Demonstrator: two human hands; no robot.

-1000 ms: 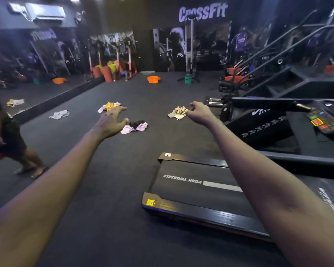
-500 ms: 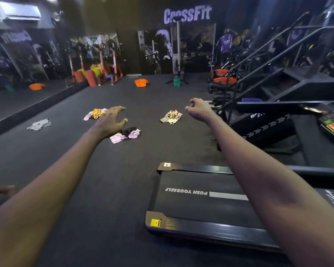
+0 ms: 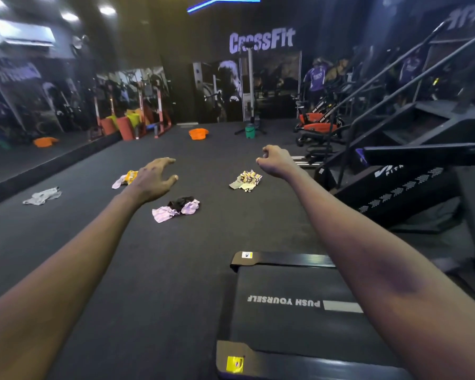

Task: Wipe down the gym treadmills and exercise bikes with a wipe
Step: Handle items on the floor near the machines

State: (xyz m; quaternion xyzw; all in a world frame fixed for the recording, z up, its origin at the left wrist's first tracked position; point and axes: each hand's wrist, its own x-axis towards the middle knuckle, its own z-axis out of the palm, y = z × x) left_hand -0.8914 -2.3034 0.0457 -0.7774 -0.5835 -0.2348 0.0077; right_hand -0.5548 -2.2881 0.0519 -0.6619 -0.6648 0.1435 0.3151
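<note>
Dark gym flooring [image 3: 159, 270] stretches ahead of me; nearest, low on my right, the treadmill [image 3: 294, 319] deck lies under my right forearm; both arms reach straight forward above the floor; my left hand [image 3: 154, 176] is palm down, fingers spread wide, holding nothing; my right hand [image 3: 274, 160] droops at the wrist, fingers loosely curled around nothing; beyond them lie a lilac-and-black cloth [image 3: 176, 208], a patterned cloth [image 3: 246, 181] and a yellow cloth [image 3: 126, 179], well apart; farther off, orange exercise bikes [image 3: 317, 124] stand beside the stairs [image 3: 422, 119].
</note>
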